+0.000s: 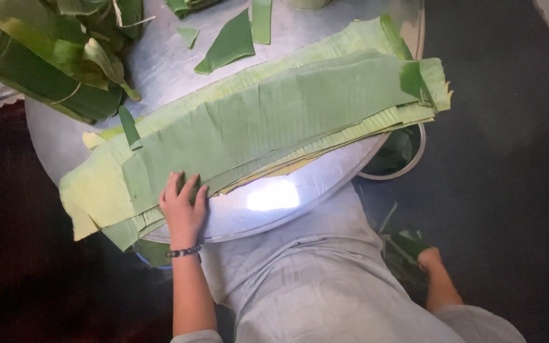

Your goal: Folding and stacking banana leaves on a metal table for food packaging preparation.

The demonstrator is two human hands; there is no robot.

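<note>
Left hand (183,209), fingers spread flat, presses the stacked banana-leaf strips (255,127) at the near edge of the round metal counter (274,203), right hand (428,257) reaches floor scraps, fingers' state unclear; uncut leaf bundle (46,57) waits far-left.

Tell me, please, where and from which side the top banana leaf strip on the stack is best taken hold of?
Probably at its far right end, coming in from the right. There the top strip overhangs the round metal tray with its edge free, so fingers could slip under it. The left hand already presses flat on the stack's near left end, which would steady the sheets beneath.
</note>
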